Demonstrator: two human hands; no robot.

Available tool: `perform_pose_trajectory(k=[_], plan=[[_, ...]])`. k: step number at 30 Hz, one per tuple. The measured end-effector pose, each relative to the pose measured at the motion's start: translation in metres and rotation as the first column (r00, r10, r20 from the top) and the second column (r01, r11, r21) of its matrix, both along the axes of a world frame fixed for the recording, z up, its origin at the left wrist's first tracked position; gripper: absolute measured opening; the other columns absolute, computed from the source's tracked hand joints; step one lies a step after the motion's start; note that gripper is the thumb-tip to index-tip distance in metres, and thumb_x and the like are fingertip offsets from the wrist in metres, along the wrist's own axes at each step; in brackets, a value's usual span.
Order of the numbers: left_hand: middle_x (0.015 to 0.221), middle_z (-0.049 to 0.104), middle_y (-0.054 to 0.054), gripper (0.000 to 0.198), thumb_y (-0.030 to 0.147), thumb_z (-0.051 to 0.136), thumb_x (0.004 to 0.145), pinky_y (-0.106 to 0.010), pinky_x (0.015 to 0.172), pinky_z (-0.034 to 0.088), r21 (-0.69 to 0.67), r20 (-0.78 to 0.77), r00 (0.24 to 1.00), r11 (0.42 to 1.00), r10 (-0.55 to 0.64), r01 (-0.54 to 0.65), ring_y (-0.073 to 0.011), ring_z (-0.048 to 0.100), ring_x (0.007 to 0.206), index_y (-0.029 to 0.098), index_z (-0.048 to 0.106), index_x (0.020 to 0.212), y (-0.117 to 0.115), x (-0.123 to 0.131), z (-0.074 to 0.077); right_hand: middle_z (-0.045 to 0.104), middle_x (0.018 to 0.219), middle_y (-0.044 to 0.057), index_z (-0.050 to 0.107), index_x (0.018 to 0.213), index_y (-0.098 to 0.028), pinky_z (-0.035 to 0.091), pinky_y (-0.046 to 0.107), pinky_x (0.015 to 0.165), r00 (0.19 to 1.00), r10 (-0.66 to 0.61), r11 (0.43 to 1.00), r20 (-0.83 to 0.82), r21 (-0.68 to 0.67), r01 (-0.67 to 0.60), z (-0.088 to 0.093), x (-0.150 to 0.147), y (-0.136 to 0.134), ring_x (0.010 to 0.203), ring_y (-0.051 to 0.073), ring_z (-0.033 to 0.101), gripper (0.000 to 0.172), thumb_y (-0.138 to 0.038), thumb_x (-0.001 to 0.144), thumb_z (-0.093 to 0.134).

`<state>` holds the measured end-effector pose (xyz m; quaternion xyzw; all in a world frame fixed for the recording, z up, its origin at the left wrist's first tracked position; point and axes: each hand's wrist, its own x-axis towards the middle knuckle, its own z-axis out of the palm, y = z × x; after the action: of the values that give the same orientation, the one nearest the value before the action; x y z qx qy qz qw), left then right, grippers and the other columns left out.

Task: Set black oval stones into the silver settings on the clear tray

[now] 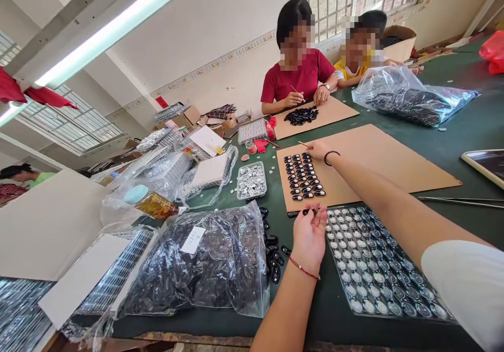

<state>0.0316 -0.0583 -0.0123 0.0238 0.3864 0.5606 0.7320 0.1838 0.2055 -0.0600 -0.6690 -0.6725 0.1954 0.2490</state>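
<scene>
My left hand (309,231) is palm up at the near edge of a cardboard sheet (378,163), fingers curled round small black glossy pieces (309,212); how many I cannot tell. Further off, my right hand (319,151) pinches a thin wooden stick (304,145) over the sheet. Below that hand, black oval pieces with white spots (303,176) lie in rows on the cardboard. Beneath my right forearm is a clear blister tray (378,268), with white discs in part of its round pockets. Loose black pieces (275,260) lie left of my left hand.
A plastic bag of black pieces (197,268) fills the near left, beside a tub of white discs (252,180) and a jar (151,202). Tweezers (460,201) and a phone (486,164) lie right. Across the table, a person (301,82) works over black pieces; another person (356,74) sits alongside.
</scene>
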Motion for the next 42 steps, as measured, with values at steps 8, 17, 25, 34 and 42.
perform_pose_trajectory(k=[8, 17, 25, 34, 42], plan=[[0.054, 0.042, 0.004, 0.010, 0.016, 0.041, 0.082, -0.013, 0.035, 0.028, 0.047, 0.041, 0.997, 0.997, -0.063, 0.061, -0.0024, 0.035, 0.036, 0.014, 0.050, 0.087, 0.006, -0.004, -0.007, 0.062, 0.073, 0.010, 0.063, 0.076, -0.011, 0.037, 0.025, 0.061, 0.998, 0.017, 0.986, -0.066, 0.165, -0.006, 0.012, 0.022, -0.080, 0.067, 0.016, 0.053, 0.030, -0.035, 0.077, 0.045], [0.051, 0.038, 0.005, 0.006, 0.018, 0.045, 0.081, -0.013, 0.037, 0.026, 0.191, -0.132, 0.976, 0.961, -0.176, 0.199, -0.0021, 0.033, 0.037, 0.014, 0.048, 0.078, 0.012, -0.003, -0.001, 0.055, 0.066, 0.002, 0.057, 0.075, -0.012, 0.037, 0.021, 0.054, 0.976, -0.002, 0.964, -0.217, 0.258, 0.060, 0.048, 0.078, -0.206, 0.055, 0.009, 0.048, 0.050, -0.046, 0.085, 0.021], [0.052, 0.041, 0.005, 0.007, 0.019, 0.053, 0.076, -0.012, 0.037, 0.028, 0.296, -0.278, 0.953, 0.933, -0.119, 0.203, -0.0014, 0.035, 0.038, 0.013, 0.053, 0.079, 0.023, -0.009, -0.004, 0.052, 0.060, 0.000, 0.054, 0.067, -0.014, 0.034, 0.020, 0.054, 0.980, 0.167, 0.963, -0.111, 0.232, -0.138, 0.040, 0.082, -0.235, 0.056, 0.010, 0.047, 0.046, -0.044, 0.085, 0.026], [0.053, 0.044, 0.005, 0.024, 0.031, 0.064, 0.066, -0.012, 0.037, 0.025, 0.317, -0.594, 0.802, 0.898, -0.063, 0.305, -0.0013, 0.037, 0.040, 0.014, 0.055, 0.080, 0.022, 0.008, -0.019, 0.058, 0.064, 0.004, 0.054, 0.067, -0.015, 0.032, 0.022, 0.057, 0.942, 0.330, 0.932, -0.064, 0.182, -0.315, 0.033, 0.086, -0.247, 0.059, 0.013, 0.051, 0.036, -0.041, 0.085, 0.037], [0.046, 0.046, 0.002, 0.025, 0.038, 0.060, 0.068, -0.019, 0.043, 0.029, 0.252, -0.941, 0.335, 0.754, 0.044, 0.607, -0.0082, 0.039, 0.043, 0.015, 0.057, 0.057, 0.012, 0.043, -0.001, 0.061, 0.086, 0.008, 0.056, 0.083, -0.014, 0.036, 0.025, 0.067, 0.942, 0.334, 0.898, 0.031, 0.291, -0.329, 0.055, 0.100, -0.259, 0.078, 0.016, 0.055, 0.035, -0.035, 0.089, 0.028]])
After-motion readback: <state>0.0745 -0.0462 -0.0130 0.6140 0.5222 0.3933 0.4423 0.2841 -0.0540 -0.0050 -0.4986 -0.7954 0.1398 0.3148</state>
